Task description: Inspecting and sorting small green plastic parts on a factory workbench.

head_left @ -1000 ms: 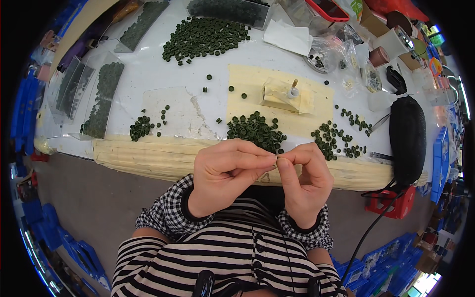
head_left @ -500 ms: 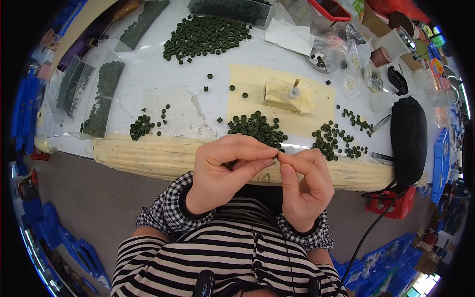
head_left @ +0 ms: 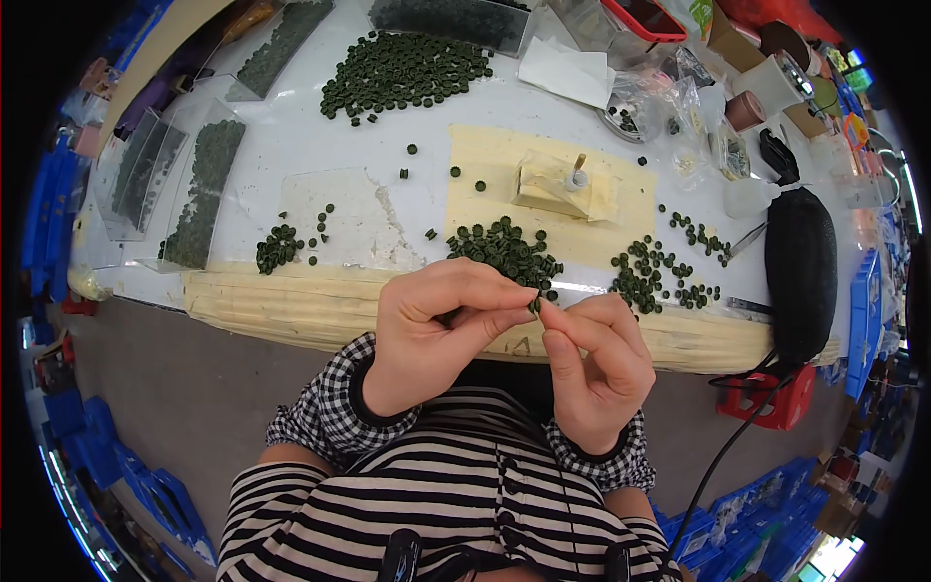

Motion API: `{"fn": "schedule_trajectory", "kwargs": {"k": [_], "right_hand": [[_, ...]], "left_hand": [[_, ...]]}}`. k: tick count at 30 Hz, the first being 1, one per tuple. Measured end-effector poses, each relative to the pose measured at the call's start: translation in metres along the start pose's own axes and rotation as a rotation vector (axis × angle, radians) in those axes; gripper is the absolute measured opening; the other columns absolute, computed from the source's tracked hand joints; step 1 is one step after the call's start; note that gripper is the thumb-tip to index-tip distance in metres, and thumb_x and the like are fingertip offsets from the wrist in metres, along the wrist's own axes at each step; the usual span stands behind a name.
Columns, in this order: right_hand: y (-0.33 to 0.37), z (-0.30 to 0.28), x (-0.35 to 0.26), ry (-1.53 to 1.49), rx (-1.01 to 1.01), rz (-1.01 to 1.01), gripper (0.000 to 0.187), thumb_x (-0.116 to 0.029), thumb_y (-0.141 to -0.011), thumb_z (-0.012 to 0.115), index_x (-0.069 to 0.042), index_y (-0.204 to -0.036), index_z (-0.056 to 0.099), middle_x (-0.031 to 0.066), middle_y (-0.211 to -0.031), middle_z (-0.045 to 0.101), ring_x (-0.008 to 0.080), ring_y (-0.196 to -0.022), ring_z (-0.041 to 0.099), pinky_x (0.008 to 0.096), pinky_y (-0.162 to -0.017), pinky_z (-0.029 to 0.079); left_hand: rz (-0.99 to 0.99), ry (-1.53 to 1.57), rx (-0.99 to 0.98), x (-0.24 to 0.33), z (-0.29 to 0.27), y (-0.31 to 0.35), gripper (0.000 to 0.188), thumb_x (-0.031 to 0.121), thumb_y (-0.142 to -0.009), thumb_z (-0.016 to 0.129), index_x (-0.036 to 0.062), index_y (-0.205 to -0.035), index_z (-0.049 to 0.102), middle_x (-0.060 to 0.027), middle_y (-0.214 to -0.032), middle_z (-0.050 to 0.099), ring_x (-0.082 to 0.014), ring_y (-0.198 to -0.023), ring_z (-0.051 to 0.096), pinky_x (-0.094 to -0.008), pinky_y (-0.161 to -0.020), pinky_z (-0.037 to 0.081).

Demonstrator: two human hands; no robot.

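Note:
My left hand pinches a small dark green ribbed part between thumb and fingertips. The fingertips of my right hand meet it from the other side, pressed together; what they hold, if anything, is too small to make out. Both hands hover over the padded front edge of the white table. Just beyond my fingers lies a heap of the same small round green parts. A smaller pile sits off to the left, and a scattered group to the right.
At the back is a large heap of green parts. Clear trays of them stand at left. A taped block with a peg sits mid-table. A black padded bundle, tweezers and plastic bags are at right.
My fingertips have shifted slightly, so the small green part now shows between them. My left hand has drawn a little to the left; the piles stay as they were.

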State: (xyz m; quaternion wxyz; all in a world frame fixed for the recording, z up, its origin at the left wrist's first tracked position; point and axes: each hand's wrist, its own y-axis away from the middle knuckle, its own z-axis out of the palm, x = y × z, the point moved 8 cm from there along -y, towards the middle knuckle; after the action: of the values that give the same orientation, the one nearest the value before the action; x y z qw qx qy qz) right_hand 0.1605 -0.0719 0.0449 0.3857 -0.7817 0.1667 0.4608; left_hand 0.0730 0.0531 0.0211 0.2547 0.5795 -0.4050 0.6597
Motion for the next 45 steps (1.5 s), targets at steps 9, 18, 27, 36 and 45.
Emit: {"fn": "schedule_trajectory", "kwargs": {"k": [9, 18, 27, 36, 45], "right_hand": [[0.002, -0.001, 0.001, -0.006, -0.035, -0.039, 0.031, 0.005, -0.072, 0.070, -0.002, -0.102, 0.070, 0.0054, -0.079, 0.060, 0.0167, -0.068, 0.053, 0.0253, -0.060, 0.042], [0.002, 0.001, 0.001, -0.020, -0.076, -0.087, 0.034, 0.005, -0.073, 0.070, -0.003, -0.106, 0.069, 0.0048, -0.080, 0.059, 0.0157, -0.069, 0.052, 0.0252, -0.062, 0.042], [0.006, 0.002, 0.007, -0.146, -0.100, -0.026, 0.035, 0.007, -0.075, 0.069, -0.003, -0.108, 0.068, 0.0055, -0.083, 0.059, 0.0146, -0.069, 0.053, 0.0233, -0.060, 0.042], [0.007, 0.004, 0.004, -0.096, -0.083, -0.099, 0.035, 0.007, -0.075, 0.069, -0.003, -0.108, 0.068, 0.0052, -0.082, 0.059, 0.0146, -0.068, 0.053, 0.0234, -0.060, 0.043], [0.007, 0.002, 0.013, -0.053, -0.066, -0.035, 0.033, 0.006, -0.075, 0.069, -0.003, -0.107, 0.069, 0.0060, -0.082, 0.059, 0.0154, -0.069, 0.053, 0.0233, -0.060, 0.043]], "left_hand": [[-0.063, 0.048, -0.049, -0.003, 0.000, -0.006, 0.018, -0.008, -0.075, 0.070, -0.0002, -0.092, 0.070, -0.0083, -0.083, 0.066, -0.0094, -0.070, 0.057, -0.0198, -0.059, 0.041], [-0.036, 0.071, -0.074, -0.004, -0.001, -0.007, 0.017, -0.005, -0.078, 0.069, 0.0011, -0.094, 0.071, -0.0041, -0.079, 0.064, -0.0050, -0.062, 0.047, -0.0188, -0.055, 0.037], [0.096, -0.029, -0.106, 0.011, 0.002, -0.010, 0.017, -0.008, -0.074, 0.070, 0.0015, -0.089, 0.071, -0.0109, -0.085, 0.068, -0.0136, -0.075, 0.064, -0.0207, -0.061, 0.048], [-0.036, 0.067, -0.103, 0.000, 0.000, -0.008, 0.017, -0.007, -0.074, 0.071, 0.0014, -0.088, 0.071, -0.0103, -0.084, 0.068, -0.0129, -0.072, 0.063, -0.0208, -0.060, 0.047], [-0.052, -0.034, -0.087, -0.002, -0.001, -0.010, 0.016, -0.004, -0.074, 0.073, 0.0025, -0.089, 0.071, -0.0040, -0.076, 0.063, -0.0053, -0.060, 0.049, -0.0184, -0.052, 0.034]]}}
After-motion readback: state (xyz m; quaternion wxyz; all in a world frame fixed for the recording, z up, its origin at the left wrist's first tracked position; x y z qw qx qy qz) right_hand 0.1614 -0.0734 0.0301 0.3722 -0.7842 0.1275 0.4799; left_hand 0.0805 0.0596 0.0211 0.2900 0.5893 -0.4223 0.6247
